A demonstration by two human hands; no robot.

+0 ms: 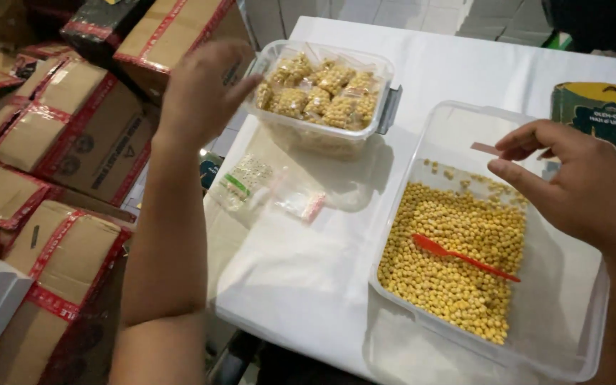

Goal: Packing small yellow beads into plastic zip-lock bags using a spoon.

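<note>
The left hand (204, 89), fingers spread and holding nothing, hovered at 9 o'clock of the tub of filled bags (322, 93); a nudge risked tipping it. The right hand (572, 178) pinched a small strip (485, 148) over the bin of yellow pellets (458, 264).

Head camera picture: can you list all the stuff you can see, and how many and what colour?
big clear tub: one, see-through, right side of the table
chickpeas: a heap, yellow, loose in the big tub
plastic spoon: one, red, lying on the chickpeas
small clear tub: one, see-through with grey clips, far end of the table
filled bags: several, clear with yellow chickpeas, in the small tub
empty bags: a few, clear, flat on the table
table: one, white
cardboard boxes: many, brown with red tape, stacked at left
printed box: one, green and yellow, far right
left hand: beside the small tub
right hand: above the big tub, pinching a small bag strip
</note>
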